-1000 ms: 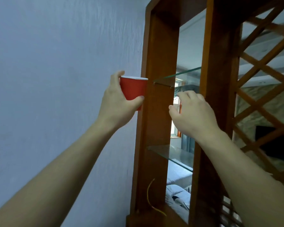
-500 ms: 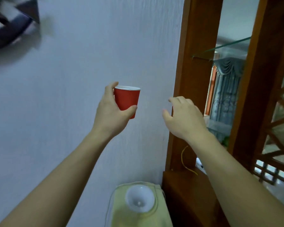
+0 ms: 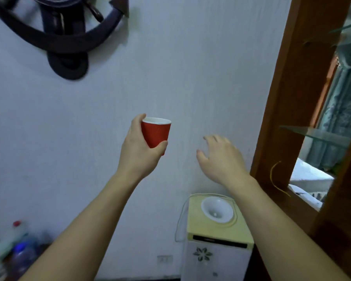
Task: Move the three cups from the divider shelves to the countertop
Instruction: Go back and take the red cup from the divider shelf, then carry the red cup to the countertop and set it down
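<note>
No legible writing anywhere; only a small flower motif [image 3: 202, 254] printed on the white front of the water dispenser [image 3: 217, 240], and a dark strip above it too blurred to read.

One red cup [image 3: 156, 133] in view, ribbed paper, white rim, upright, held in mid-air in front of the pale wall [image 3: 190, 78]. Inside of the cup white; contents not visible from this angle. Left hand [image 3: 139, 151] wrapped around it, thumb across the near side low down, fingers behind the far side. Right hand [image 3: 221, 159] to the right of the cup, well apart from it, empty, fingers loosely spread and slightly curled, palm turned away toward the wall.

Below the right hand, one dispenser with a yellowish top and a single white funnel-shaped socket [image 3: 217, 209], nothing seated in it; a thin white cord [image 3: 180, 216] looping down its left side. Right of the right hand, the wooden divider frame [image 3: 296, 98], with two glass shelves showing: one [image 3: 320, 134] at about hand height, bare where visible, one [image 3: 346, 27] far above, seen only by its edge. A thin yellow wire [image 3: 274, 177] curling against the frame's lower post.

Far above the left hand, a dark ring-shaped fixture [image 3: 65, 43] mounted on the wall, blurred. Far below and left of the left hand, a cluster of plastic bottles [image 3: 14, 246], too blurred to count surely; one with a red cap.
</note>
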Demonstrator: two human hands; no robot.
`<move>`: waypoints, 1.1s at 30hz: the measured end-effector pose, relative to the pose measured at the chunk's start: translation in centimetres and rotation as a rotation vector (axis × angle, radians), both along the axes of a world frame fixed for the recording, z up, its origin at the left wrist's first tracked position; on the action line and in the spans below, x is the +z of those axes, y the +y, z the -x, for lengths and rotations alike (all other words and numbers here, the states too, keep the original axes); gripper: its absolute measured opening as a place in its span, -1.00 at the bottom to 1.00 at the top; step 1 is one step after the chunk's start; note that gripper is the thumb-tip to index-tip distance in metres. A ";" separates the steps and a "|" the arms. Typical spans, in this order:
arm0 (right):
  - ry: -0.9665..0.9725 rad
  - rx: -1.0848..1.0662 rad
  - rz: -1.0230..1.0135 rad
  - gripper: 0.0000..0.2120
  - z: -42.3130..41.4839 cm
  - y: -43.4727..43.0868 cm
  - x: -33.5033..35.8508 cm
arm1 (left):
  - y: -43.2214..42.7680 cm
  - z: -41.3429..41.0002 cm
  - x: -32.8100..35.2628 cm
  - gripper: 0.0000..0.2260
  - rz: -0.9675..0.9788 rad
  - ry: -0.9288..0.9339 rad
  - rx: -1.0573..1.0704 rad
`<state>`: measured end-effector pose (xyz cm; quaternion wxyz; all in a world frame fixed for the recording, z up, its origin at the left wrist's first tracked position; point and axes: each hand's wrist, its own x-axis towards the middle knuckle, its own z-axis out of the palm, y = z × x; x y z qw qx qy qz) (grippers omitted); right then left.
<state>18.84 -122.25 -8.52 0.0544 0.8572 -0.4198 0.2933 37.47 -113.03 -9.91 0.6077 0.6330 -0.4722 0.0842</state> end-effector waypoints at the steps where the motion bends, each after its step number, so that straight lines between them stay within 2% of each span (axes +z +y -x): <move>1: -0.001 0.026 -0.006 -0.54 -0.4 0.6 -0.5 | 1.2 -0.1 -0.4 -0.28 -0.006 0.004 0.025; 16: 0.077 0.431 -0.099 -0.54 -6.5 13.6 -6.6 | 21.2 -1.1 -6.6 -0.25 -0.166 0.102 0.419; 24: 0.153 0.642 -0.052 -0.54 -14.2 26.0 -7.1 | 36.2 -4.6 -7.0 -0.25 -0.121 0.157 0.595; 33: 0.214 0.793 -0.047 -0.54 -25.9 43.3 -8.6 | 54.0 -13.1 -8.8 -0.22 -0.153 0.184 0.769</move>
